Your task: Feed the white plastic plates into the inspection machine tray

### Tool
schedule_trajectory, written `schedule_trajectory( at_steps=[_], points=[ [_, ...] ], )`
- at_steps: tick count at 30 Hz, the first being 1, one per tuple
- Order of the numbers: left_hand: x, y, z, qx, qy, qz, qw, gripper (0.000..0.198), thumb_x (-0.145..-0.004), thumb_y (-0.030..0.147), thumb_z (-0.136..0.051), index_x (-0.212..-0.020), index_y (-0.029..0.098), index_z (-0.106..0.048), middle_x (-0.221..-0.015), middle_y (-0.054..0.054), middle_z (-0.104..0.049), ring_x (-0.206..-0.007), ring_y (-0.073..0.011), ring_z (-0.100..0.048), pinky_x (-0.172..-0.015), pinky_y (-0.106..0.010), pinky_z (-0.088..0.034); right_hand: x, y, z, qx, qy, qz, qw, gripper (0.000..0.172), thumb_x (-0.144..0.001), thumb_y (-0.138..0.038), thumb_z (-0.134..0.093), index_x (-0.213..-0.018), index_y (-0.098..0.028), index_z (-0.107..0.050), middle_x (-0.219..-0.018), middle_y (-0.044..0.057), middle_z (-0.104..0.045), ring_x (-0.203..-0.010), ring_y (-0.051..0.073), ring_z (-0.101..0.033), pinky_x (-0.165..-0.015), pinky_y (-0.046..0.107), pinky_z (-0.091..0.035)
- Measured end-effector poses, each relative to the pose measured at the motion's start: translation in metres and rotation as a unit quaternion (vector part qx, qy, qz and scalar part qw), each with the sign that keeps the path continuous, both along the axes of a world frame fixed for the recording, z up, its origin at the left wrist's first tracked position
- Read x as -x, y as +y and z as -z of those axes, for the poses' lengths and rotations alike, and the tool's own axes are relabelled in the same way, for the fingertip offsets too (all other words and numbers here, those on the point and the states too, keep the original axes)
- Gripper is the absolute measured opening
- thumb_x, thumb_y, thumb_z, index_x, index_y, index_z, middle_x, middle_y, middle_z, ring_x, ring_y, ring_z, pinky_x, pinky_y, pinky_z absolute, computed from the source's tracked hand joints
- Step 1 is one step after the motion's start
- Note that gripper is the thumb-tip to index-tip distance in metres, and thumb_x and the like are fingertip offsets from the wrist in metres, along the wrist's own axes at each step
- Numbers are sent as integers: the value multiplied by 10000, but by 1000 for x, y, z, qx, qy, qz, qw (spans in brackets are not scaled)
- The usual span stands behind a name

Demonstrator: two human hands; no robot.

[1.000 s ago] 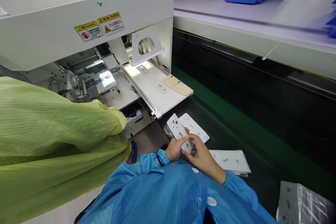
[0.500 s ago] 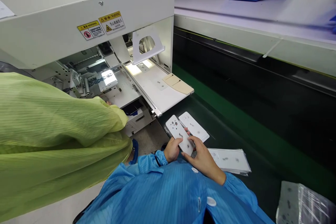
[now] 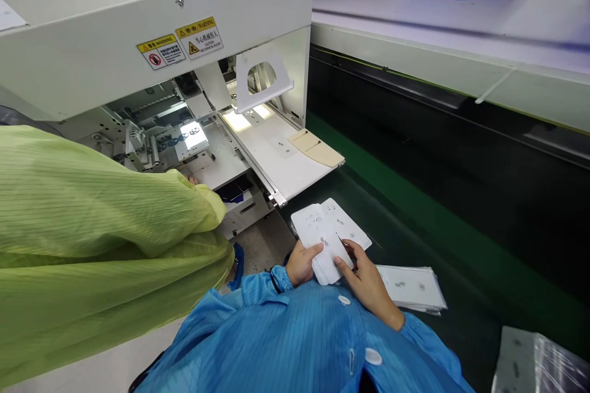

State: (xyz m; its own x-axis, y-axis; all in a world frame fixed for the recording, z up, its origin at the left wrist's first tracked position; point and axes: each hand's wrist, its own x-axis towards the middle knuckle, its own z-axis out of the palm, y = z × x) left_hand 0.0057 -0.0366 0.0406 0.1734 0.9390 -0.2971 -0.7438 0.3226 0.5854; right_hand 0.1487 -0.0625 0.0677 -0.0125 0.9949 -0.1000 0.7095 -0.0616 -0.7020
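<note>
Thin white phone-shaped sheets with small dark marks are held in front of my body, slightly fanned. My left hand is closed on their left edge, thumb on top. My right hand pinches their right side, with its thumb on the face and its fingers at the edge. Just behind them, a similar stack of white sheets lies on the dark green surface, partly covered by the held ones. Another white stack lies to the right, beside my right wrist.
A white machine with warning labels stands ahead; its feed belt reaches toward me, carrying a beige plate. A co-worker in a yellow-green gown is close on the left. A plastic-wrapped pack lies at lower right.
The held sheets have spread from an aligned stack into a slight fan. My right hand has shifted a little to the right along their edge. The view has shifted slightly.
</note>
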Motion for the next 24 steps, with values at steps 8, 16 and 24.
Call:
schedule_trajectory(
  at_steps=[8, 16, 24],
  points=[
    [-4, 0, 5, -9, 6, 26, 1000, 698, -493, 314, -837, -1128, 153, -594, -973, -122, -705, -1025, -320, -600, -965, -496, -384, -4, -2, 0, 13, -32, 7, 999, 424, -828, -556, -417, -1077, -222, -494, -953, 56, -661, -693, 213, -627, -639, 355, -487],
    [-5, 0, 5, -17, 8, 42, 999, 650, -508, 322, -830, -1100, 158, -616, -985, -123, -702, -1039, -317, -594, -983, -497, -368, -6, -5, 1, 17, -22, 11, 1000, 390, -837, -561, -400, -1018, -227, -487, -927, 51, -655, -750, 224, -623, -647, 340, -471],
    [0, -1, -4, 4, 6, 42, 999, 671, -474, 295, -831, -1094, 144, -622, -942, -129, -713, -984, -334, -617, -953, -510, -387, -7, -5, 1, 8, -6, 16, 1000, 385, -852, -549, -367, -999, -221, -506, -922, 53, -654, -785, 223, -623, -674, 331, -468]
  ],
)
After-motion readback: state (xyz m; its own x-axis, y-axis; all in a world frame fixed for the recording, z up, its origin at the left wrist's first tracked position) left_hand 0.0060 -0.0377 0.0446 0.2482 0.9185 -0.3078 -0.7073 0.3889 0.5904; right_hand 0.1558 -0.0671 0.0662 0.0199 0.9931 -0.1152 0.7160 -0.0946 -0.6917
